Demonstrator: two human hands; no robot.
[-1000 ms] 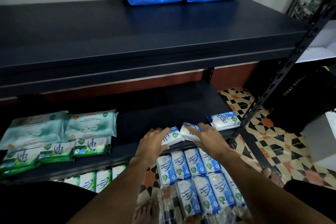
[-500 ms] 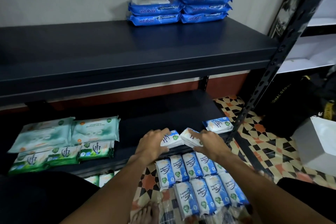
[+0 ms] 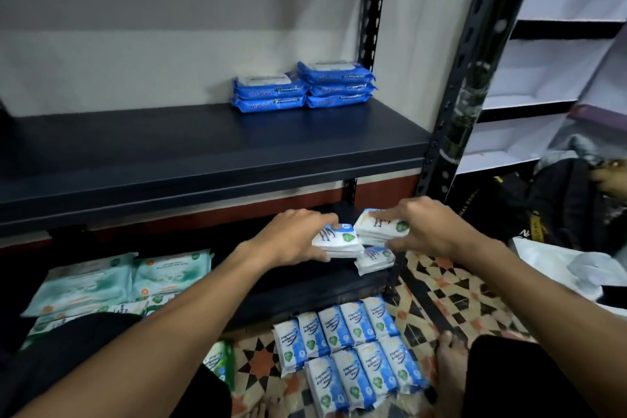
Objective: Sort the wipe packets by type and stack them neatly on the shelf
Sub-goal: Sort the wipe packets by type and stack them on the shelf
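My left hand [image 3: 293,237] grips a small stack of white-and-blue wipe packets [image 3: 336,241], lifted above the lower shelf [image 3: 305,288]. My right hand [image 3: 431,226] grips a second stack of the same packets [image 3: 381,229], thumb underneath. One more such packet [image 3: 375,260] lies on the lower shelf just below them. Several white-and-blue packets [image 3: 349,346] lie in rows on the tiled floor. Pale green packets [image 3: 135,278] sit at the left of the lower shelf. Dark blue packets [image 3: 302,88] are stacked in two piles at the back of the upper shelf [image 3: 203,153].
A black perforated shelf post [image 3: 475,61] stands at the right. Beyond it are white shelves [image 3: 543,105], a black bag [image 3: 543,204] and a white bag [image 3: 559,261] on the floor. My bare foot [image 3: 448,360] is beside the floor packets. A green packet [image 3: 222,361] lies by my left knee.
Both hands have lifted their packet stacks off the lower shelf and raised them. The camera tilted up, showing more of the upper shelf and wall.
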